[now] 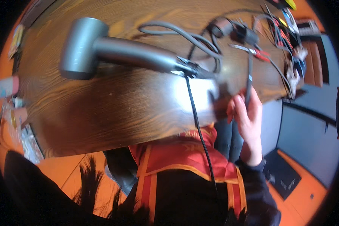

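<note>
My right hand (pixel 245 113) is at the table's front right edge, its fingers closed on a grey cable (pixel 250 75) that runs up the tabletop. A silver hair dryer (pixel 133 56) lies across the wooden table (pixel 94 113), head to the left. The end of its handle has a dark fitting (pixel 192 71), and a thin black cord (pixel 196 116) drops from near there over the front edge. Red-handled pliers or cutters (pixel 261 54) lie just above my right hand. Coiled grey cable (pixel 165 28) lies behind the dryer. My left hand is not in view.
Plugs (pixel 222 28) and a pile of tools and cords (pixel 280 32) occupy the back right. A brown chair back (pixel 312 64) stands beyond the right end. Small containers and bags (pixel 5 88) sit past the table's left end. A dark mat (pixel 280 177) lies on the orange floor.
</note>
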Demonstrator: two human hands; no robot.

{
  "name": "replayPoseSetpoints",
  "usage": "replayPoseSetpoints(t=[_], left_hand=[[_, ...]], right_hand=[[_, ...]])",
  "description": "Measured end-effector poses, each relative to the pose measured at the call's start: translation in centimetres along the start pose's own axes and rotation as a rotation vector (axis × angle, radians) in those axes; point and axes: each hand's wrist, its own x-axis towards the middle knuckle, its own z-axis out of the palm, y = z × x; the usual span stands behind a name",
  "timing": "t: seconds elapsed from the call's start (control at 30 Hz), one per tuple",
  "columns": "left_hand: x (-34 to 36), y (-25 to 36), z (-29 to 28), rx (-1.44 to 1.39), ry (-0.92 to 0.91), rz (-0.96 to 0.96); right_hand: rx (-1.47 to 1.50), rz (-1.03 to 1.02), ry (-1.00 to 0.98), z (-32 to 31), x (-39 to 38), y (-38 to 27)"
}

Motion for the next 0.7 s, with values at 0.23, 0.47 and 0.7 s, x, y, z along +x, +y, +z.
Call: replayPoseSetpoints(t=[0.23,0.47,0.7], left_hand=[[0.7,1.0,0.3,0.004,-0.052,0.018],[0.8,1.7,0.3,-0.013,-0.077,0.019],[0.6,2.0,0.0,-0.014,-0.085,0.006]], right_hand=[[0.037,-0.129,0.027,1.1,1.4,-0.8],[-0.017,-0.416,0.135,-0.9,7.9,-2.6],[-0.556,-0.483,0.1,0.5,12.3,-2.2]])
